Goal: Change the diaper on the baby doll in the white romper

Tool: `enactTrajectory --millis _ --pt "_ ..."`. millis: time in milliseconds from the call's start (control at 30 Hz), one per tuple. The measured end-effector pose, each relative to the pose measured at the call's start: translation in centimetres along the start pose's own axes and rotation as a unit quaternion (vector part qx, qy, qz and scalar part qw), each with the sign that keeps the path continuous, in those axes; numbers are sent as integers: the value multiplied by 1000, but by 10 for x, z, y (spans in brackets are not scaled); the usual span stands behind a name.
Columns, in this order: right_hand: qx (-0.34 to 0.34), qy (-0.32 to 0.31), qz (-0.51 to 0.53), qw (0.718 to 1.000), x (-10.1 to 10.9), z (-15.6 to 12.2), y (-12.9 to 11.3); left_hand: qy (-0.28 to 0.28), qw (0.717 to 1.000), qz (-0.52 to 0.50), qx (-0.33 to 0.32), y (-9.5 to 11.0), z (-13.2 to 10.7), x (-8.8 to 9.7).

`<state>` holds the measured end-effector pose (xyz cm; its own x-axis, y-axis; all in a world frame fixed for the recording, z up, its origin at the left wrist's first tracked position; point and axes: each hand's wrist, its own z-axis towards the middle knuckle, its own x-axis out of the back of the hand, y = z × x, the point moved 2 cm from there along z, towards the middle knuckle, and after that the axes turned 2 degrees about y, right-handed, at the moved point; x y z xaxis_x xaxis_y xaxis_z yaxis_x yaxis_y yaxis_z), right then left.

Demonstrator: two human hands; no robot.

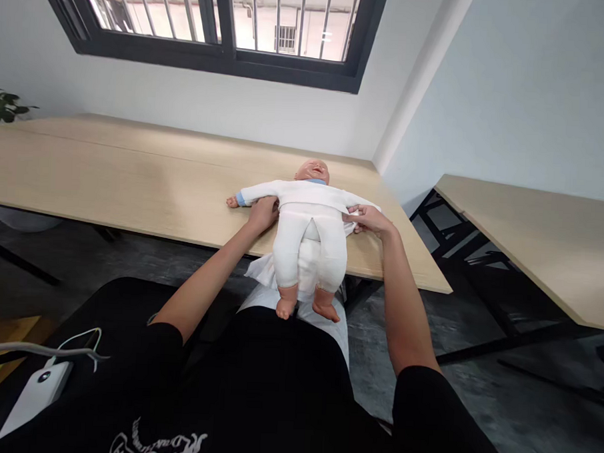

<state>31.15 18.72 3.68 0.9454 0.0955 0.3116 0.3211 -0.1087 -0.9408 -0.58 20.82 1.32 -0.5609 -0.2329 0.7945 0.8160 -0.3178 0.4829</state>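
Observation:
A baby doll (pixel 305 216) lies on its back on the pale wood table (pixel 134 172), dressed in a white long-sleeved suit with blue cuffs. Its legs reach past the table's front edge, and its bare feet hang over my lap. My left hand (pixel 262 215) sits against the doll's side, its fingers hidden at the white top. My right hand (pixel 369 221) pinches white fabric (pixel 352 219) beside the doll's other flank. A white cloth (pixel 263 268) sticks out under the doll and droops over the table edge.
A second wood table (pixel 521 249) on black metal legs stands to the right. A white device (pixel 37 395) with a cable lies on my black clothing at lower left. A potted plant (pixel 1 105) shows at the far left, and a barred window (pixel 221 22) is above.

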Motion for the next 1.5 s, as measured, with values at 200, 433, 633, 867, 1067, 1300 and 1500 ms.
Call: enactTrajectory --millis 200,433,633,867,1067,1300,1500 --pt "98 153 -17 983 7 -12 1 22 995 -92 -11 -11 8 -5" --pt "102 117 7 988 14 -28 14 49 979 -196 16 -20 5 0" --pt "121 43 -33 991 4 -29 14 75 972 -224 18 -21 3 -1" --pt "155 44 -73 984 1 -17 26 94 990 -101 -6 -17 1 3" --pt "244 109 -89 959 2 -6 30 208 966 -26 -151 35 -20 20" --pt "238 -6 -44 970 -7 -7 32 -5 940 -107 -323 113 -2 26" --pt "214 -4 17 977 -7 -7 30 -219 908 17 -356 173 4 1"
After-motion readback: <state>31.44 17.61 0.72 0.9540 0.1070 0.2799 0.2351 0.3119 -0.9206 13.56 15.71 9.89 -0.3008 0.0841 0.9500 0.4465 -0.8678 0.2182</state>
